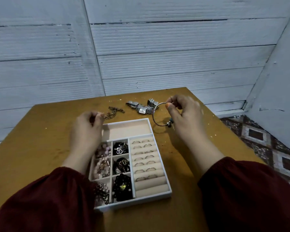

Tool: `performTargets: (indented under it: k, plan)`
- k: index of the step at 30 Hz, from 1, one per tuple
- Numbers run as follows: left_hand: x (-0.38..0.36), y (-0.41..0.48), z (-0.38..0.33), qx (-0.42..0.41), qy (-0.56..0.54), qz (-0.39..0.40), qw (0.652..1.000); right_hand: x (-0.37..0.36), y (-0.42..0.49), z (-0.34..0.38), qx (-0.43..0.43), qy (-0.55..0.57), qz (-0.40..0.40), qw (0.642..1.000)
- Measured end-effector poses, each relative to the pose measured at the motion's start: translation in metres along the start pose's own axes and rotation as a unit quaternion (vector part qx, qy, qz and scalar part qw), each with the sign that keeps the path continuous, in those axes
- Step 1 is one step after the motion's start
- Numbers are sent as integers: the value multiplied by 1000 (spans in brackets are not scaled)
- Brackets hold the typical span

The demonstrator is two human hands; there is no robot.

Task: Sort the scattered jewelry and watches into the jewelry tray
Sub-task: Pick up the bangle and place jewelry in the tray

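Observation:
A white jewelry tray (162, 166) lies on the brown table, with rings in its right rolls, jewelry in six small compartments and a bare long compartment at the far end. My right hand (184, 114) pinches a silver bangle (155, 118) with dark charms, lifted just beyond the tray's far right corner. My left hand (87, 129) hovers over the tray's far left corner, fingers curled at the end of a bronze chain (113, 112) that trails across the table. Silver watches (141, 107) lie bunched behind the tray.
The table (40, 148) stands against a pale blue plank wall. Its right edge drops to a patterned floor (261, 144). Dark red sleeves cover both forearms at the bottom of the view.

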State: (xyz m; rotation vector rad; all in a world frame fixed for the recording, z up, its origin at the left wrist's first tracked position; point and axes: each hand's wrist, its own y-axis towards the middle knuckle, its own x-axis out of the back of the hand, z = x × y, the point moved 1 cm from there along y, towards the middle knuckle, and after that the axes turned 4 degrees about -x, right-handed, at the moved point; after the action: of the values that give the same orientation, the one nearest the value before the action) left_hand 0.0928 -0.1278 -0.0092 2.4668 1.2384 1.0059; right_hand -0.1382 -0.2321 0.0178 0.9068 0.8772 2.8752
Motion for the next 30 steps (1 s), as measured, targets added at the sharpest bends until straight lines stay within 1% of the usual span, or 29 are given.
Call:
performTargets:
  k: [4,6,10,18,24,30]
  plan:
    - [12,-5,13,40,-59,-36,997,-12,3,20,17,27,23,999]
    - [13,-5,12,43,-80,-42,995,-17,6,30,26,26,38,999]
    - [12,-3,11,30,-116,-25,992,-27,14,43,41,3,77,996]
    - [12,-3,15,13,-129,-7,991,-44,22,47,66,-51,165,983]
    - [12,-2,19,8,-137,-4,991,-57,24,45,76,-133,251,956]
    - [15,-3,15,6,-135,-7,991,-60,31,44,101,-210,271,934]
